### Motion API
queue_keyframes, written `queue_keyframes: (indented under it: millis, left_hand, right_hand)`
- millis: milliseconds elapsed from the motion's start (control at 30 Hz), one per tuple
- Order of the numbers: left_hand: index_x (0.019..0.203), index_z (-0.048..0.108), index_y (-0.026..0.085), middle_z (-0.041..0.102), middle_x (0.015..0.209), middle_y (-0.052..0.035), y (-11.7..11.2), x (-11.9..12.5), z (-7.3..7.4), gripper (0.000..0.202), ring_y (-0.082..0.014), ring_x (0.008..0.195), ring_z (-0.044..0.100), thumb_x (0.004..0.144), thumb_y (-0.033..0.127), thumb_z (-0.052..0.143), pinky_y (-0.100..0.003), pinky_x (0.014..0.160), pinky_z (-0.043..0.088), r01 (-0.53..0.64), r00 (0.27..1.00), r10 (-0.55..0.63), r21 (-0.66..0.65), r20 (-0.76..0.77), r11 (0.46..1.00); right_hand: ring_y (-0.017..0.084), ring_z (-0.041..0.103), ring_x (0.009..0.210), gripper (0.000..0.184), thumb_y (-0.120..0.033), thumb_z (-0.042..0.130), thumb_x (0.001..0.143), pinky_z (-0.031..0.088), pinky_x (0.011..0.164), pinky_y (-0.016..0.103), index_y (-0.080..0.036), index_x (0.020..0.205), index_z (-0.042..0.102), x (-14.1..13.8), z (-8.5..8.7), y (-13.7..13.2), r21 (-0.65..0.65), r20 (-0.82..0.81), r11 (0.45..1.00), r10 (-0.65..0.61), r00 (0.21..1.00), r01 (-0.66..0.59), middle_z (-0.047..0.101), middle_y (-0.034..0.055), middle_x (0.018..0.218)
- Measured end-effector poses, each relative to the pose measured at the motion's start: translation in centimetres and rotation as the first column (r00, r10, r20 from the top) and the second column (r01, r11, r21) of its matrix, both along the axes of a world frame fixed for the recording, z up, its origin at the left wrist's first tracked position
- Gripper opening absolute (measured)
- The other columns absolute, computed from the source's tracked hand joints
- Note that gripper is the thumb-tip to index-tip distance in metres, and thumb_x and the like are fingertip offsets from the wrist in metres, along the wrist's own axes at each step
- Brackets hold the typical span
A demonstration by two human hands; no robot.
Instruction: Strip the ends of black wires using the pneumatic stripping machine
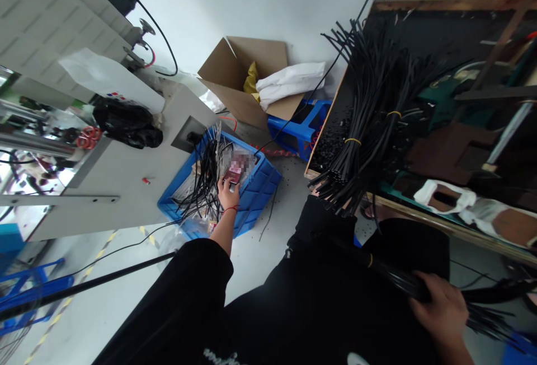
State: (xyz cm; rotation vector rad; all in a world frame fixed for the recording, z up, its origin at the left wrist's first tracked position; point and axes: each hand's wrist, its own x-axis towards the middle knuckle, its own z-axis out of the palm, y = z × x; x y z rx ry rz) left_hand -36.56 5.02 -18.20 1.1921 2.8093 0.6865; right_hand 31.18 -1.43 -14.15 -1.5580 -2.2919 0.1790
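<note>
My left hand (pixel 229 196) reaches over the blue crate (pixel 255 197), its fingers closed around the lower end of a phone (pixel 234 173). The phone's reddish screen is partly pixelated. Beneath it in the crate lie black and pale tube lengths (pixel 205 166). My right hand (pixel 442 306) is wrapped around a bundle of black tubes (pixel 403 278) resting across my lap. A yellow band circles that bundle, and its loose ends fan out past the hand at the lower right.
On the workbench (pixel 335 104) at right lie banded black tube bundles (pixel 358 124) and small black scraps. An open cardboard box (pixel 239 102) stands by the wall near a blue stool (pixel 302 127). The grey machine (pixel 138 180) is at left; thin cables cross the floor.
</note>
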Motion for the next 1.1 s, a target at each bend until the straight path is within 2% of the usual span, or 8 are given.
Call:
queue_keyframes:
  millis: [367, 600, 1100]
  left_hand:
    - [0.126, 0.069, 0.019, 0.051, 0.159, -0.0137, -0.1, -0.1, -0.3, 0.032, -0.0345, 0.138, 0.055, 0.097, 0.031, 0.075, -0.056, 0.111, 0.051, -0.003, 1.000, 0.003, 0.009, 0.008, 1.000]
    - [0.129, 0.068, 0.020, 0.053, 0.157, -0.0136, -0.1, -0.3, -0.6, 0.034, -0.0340, 0.135, 0.057, 0.098, 0.033, 0.074, -0.056, 0.109, 0.052, 0.009, 1.000, -0.009, 0.019, 0.005, 1.000]
    - [0.123, 0.071, 0.019, 0.055, 0.154, -0.0134, -0.1, -0.4, -0.9, 0.029, -0.0339, 0.136, 0.056, 0.098, 0.034, 0.074, -0.056, 0.110, 0.051, 0.018, 1.000, -0.017, 0.039, -0.022, 0.999]
  right_hand:
    - [0.033, 0.072, 0.080, 0.028, -0.031, 0.059, 0.084, 0.049, 0.074, 0.041, -0.018, 0.106, 0.071, 0.1, -0.2, 0.0, 0.054, 0.021, 0.998, 0.033, 0.999, -0.035, 0.075, 0.0110, 0.091]
    - [0.033, 0.072, 0.078, 0.027, -0.030, 0.057, 0.083, 0.050, 0.073, 0.041, -0.019, 0.102, 0.072, -0.4, 0.5, 0.3, 0.031, 0.016, 0.999, 0.015, 1.000, -0.016, 0.076, 0.0101, 0.089]
    - [0.032, 0.071, 0.076, 0.025, -0.030, 0.055, 0.087, 0.049, 0.072, 0.041, -0.018, 0.105, 0.068, -0.6, 1.0, 0.7, 0.086, 0.057, 0.994, 0.064, 0.996, -0.069, 0.073, 0.0106, 0.088]
